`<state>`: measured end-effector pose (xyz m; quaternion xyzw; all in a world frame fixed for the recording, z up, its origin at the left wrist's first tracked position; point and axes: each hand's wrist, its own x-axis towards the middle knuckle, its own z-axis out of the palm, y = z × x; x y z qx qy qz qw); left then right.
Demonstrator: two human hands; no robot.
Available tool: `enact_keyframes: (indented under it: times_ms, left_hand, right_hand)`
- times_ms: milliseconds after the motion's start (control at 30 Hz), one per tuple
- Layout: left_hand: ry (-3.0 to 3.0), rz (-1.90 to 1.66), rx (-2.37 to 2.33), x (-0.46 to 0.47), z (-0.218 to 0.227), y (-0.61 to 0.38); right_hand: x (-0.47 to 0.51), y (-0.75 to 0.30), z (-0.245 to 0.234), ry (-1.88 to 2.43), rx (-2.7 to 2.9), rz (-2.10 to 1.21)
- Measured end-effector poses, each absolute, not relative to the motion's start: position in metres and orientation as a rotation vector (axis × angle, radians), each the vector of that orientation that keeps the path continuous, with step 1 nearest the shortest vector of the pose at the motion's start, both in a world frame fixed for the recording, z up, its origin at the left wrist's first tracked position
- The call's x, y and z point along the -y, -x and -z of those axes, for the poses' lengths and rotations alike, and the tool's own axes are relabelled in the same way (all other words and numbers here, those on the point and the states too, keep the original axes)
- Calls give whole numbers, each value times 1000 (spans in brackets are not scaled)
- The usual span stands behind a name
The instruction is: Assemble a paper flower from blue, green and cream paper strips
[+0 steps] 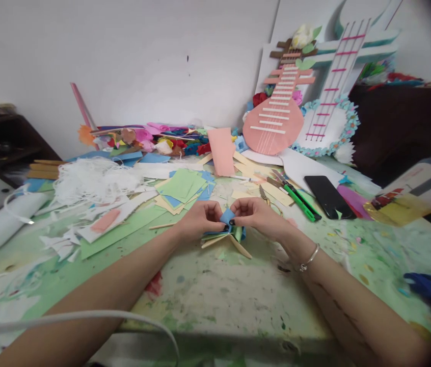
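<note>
In the middle of the table, my left hand (pixel 202 220) and my right hand (pixel 252 216) meet over a small blue paper piece (pixel 227 216). Both pinch it between thumb and fingers, one from each side. Below it sits a paper flower (pixel 238 234) with green and blue parts, and cream petal-like strips (pixel 241 246) spread toward me. Whether the blue piece is joined to the flower is hidden by my fingers. Close behind my right hand lie scissors (pixel 263 193), partly covered. Left of my left hand is a thin wooden stick (pixel 162 226).
Green, blue and cream paper sheets (pixel 185 184) are stacked behind my left hand. A green utility knife (pixel 298 200) and a black phone (pixel 329 197) lie at right. Shredded white paper (pixel 93 179) heaps at left. Paper lutes (pixel 276 120) lean on the wall. A white cable (pixel 124 315) crosses the foreground.
</note>
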<state>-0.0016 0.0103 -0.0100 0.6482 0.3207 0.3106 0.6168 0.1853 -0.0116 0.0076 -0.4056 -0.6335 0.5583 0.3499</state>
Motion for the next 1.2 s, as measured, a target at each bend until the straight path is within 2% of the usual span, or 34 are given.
enact_keyframes:
  times_ms: [367,600,1000,1200]
  left_hand:
    - [-1521,-711,-748,-12,8,4]
    - [-1485,-651,-676,-15,8,9]
    - [-1533,-709,-843,-15,12,4]
    - [-1526,-752,-890,-11,8,1]
  right_hand:
    - [12,-180,-3,1110,1690,-1259]
    - [12,-179,-3,1082,1696,-1285]
    - [11,-178,0,1094,1723,-1219]
    - [13,-177,0,1136,1783,-1063]
